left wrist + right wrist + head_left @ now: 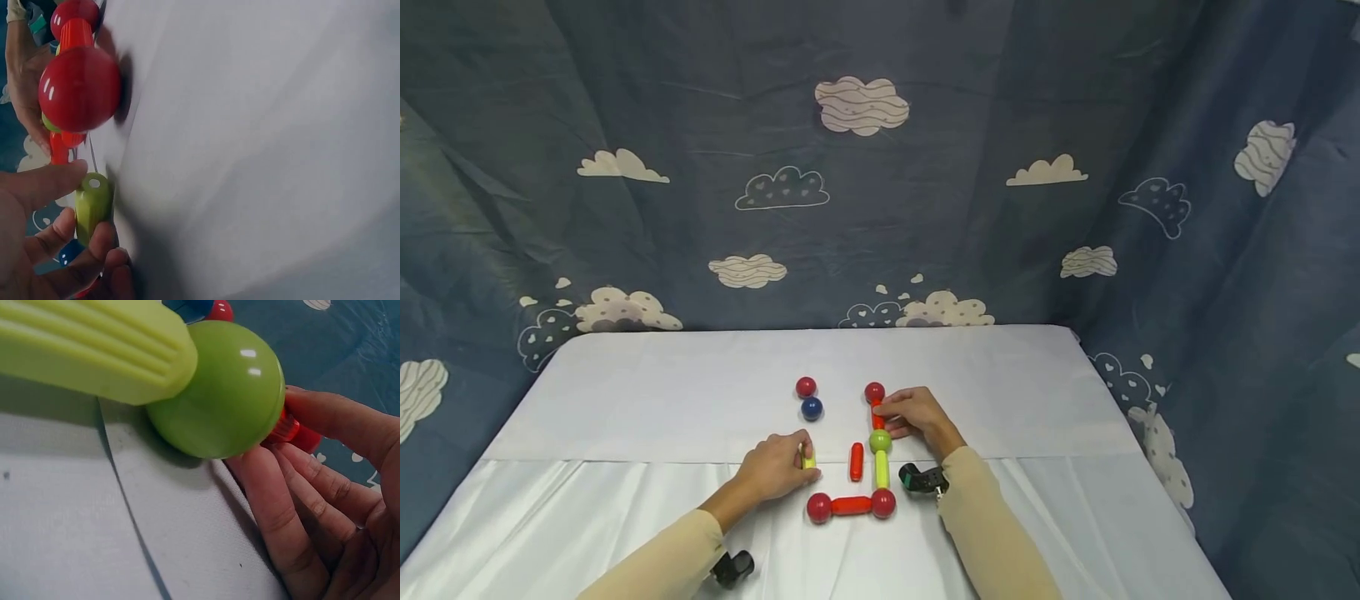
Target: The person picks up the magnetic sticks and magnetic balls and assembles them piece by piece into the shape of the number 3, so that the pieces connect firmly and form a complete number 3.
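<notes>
My left hand point(775, 467) pinches a yellow-green ridged rod point(92, 206) between thumb and fingers, just left of a joined ball-and-rod chain. My right hand point(922, 414) grips the upper red rod point(877, 419) of that chain from the right. Above this rod sits a red ball point(874, 392), and below it a green ball point(880, 441). Another yellow-green rod point(882, 469) runs down to a red corner ball point(883, 502). From there a red rod point(852, 506) leads left to another red ball point(819, 507).
A loose red rod point(856, 462) lies between my left hand and the chain. Farther back are a blue ball point(812, 408) and a red ball point(806, 387), close together. White cloth covers the table point(1037, 375); a dark cloud-patterned curtain point(925, 233) hangs behind it.
</notes>
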The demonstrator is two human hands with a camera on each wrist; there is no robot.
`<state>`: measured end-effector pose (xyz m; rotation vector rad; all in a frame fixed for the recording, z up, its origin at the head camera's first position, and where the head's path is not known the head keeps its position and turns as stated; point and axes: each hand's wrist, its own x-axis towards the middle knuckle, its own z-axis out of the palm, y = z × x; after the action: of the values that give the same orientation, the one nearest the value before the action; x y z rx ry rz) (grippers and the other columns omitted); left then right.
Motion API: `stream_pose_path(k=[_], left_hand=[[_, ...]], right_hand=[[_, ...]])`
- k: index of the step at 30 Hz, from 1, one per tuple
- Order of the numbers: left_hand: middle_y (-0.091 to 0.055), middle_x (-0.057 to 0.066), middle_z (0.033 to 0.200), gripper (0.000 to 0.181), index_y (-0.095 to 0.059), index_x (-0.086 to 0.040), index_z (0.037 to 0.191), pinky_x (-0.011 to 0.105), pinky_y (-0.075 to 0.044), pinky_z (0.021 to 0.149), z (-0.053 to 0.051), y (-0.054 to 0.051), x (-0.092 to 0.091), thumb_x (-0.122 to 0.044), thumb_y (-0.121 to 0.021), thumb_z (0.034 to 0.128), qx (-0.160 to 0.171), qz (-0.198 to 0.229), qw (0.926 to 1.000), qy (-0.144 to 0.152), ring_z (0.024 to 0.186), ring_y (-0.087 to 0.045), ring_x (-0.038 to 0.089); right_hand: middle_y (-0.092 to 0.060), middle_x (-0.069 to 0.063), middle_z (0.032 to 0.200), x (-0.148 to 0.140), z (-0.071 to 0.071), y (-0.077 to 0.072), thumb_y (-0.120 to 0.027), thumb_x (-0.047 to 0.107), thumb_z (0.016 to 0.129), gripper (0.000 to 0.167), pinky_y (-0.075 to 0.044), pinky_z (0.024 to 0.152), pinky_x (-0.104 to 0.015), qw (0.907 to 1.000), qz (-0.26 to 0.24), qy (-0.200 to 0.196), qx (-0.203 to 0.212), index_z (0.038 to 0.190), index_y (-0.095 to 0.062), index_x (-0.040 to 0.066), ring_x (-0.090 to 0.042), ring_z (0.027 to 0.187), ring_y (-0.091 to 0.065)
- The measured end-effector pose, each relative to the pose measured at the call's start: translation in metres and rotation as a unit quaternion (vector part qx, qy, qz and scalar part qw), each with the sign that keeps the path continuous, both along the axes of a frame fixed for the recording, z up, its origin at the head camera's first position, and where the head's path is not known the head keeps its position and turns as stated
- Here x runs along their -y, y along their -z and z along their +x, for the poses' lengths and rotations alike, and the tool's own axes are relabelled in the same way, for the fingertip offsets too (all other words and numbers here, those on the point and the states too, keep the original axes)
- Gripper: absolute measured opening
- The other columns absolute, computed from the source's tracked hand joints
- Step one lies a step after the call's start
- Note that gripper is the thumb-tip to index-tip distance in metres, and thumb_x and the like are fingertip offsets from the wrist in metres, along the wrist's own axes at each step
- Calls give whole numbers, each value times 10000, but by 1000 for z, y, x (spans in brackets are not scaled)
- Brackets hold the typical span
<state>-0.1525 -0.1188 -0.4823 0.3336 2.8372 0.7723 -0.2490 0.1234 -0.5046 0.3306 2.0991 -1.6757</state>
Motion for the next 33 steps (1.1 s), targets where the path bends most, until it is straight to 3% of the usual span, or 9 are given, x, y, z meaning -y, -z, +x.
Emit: stream_pose_path(k=[12, 22, 28, 33], left_hand=[[-497, -28, 719, 335, -557, -127, 1058, 276, -348, 550, -10, -10, 2, -156, -748, 784, 498, -267, 9983, -168, 609, -461, 143], [-508, -26, 720, 189, -644, -134, 889, 293, -371, 603, -11, -8, 4, -106, -769, 752, 332, -280, 9991, -14, 665, -459, 132], [-573, -42, 770, 147, -691, -87, 901, 275, -418, 668, -16, -9, 6, -70, -768, 777, 323, 331, 9979, 445, 718, -487, 104], [-625, -9, 831, 166, -714, -62, 947, 246, -441, 634, -24, -18, 11, -33, -758, 789, 305, 764, 9956, 449, 731, -522, 117]], right_hand=[[-691, -99, 802, -2, -2, -5, -787, 112, 787, 268, -541, 557, -268, 10000, 48, -2, 19, 996, -662, 1, -141, 562, -641], [-690, -99, 813, -1, 0, -4, -795, 136, 784, 284, -544, 579, -269, 9999, 65, -77, 15, 994, -656, 5, -140, 575, -647], [-690, -95, 787, -4, 3, -1, -795, 135, 784, 270, -529, 546, -245, 9996, 275, 106, 56, 985, -664, 11, -136, 539, -636], [-686, -102, 804, -1, 3, -1, -798, 138, 778, 306, -536, 566, -251, 9999, 118, 34, -103, 1011, -660, -4, -132, 559, -637]])
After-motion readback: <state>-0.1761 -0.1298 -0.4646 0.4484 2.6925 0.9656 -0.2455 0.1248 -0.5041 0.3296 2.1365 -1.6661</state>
